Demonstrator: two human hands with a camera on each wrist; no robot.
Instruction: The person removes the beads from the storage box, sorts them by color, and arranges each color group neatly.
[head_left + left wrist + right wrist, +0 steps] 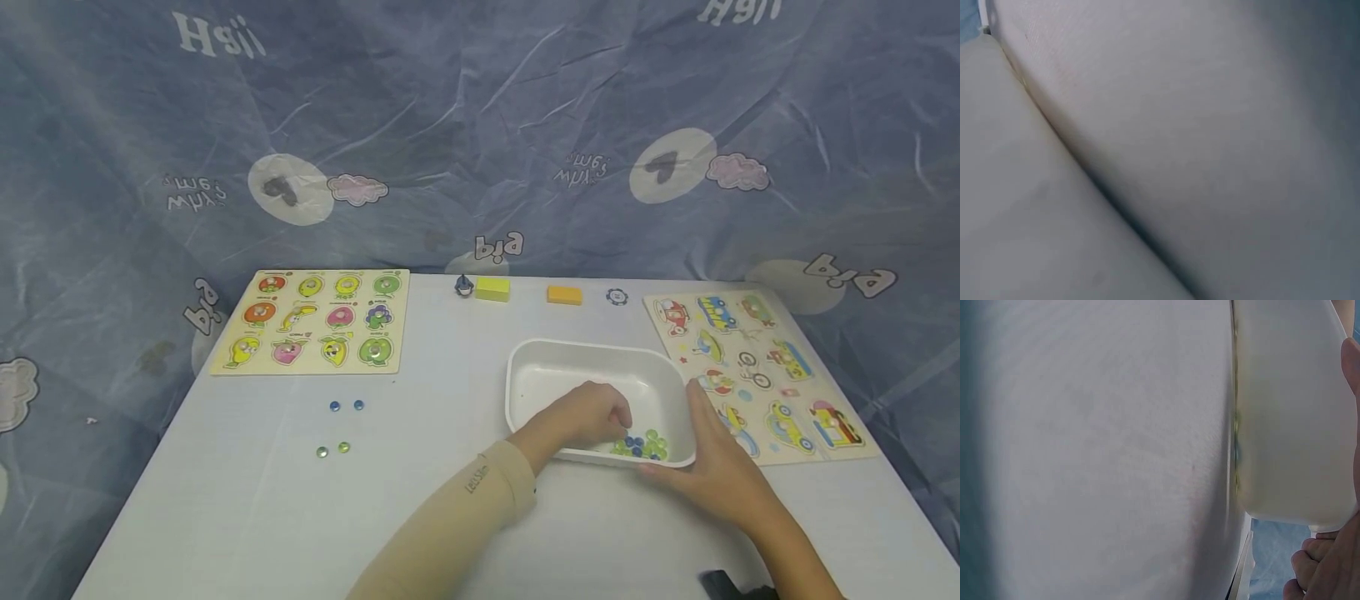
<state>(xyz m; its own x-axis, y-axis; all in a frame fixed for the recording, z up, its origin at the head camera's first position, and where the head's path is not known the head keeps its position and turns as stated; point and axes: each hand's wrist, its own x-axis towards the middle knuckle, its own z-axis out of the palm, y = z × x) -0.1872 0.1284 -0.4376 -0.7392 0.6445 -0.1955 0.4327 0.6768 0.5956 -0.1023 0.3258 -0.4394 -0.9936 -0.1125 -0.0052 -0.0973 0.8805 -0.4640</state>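
A white rectangular tray (551,367) stands on the table, with green and blue glass beads (647,447) gathered in its near right corner. My left hand (594,413) reaches over the near side into the tray. Its fingers bend down beside the beads, and the fingertips are partly hidden, so whether they pinch a bead does not show. My right hand (712,462) grips the tray's right end, its thumb at the near corner and fingers along the side. The tray's outer wall (1297,412) fills the right of the right wrist view. Only sleeve and tabletop show in the left wrist view.
Two blue beads (347,406) and two green beads (333,450) lie left of the tray. A fruit puzzle board (215,367) is at the back left; a vehicle puzzle board (813,392) lies right. A yellow-green block (492,289) and an orange block (564,295) sit along the back edge.
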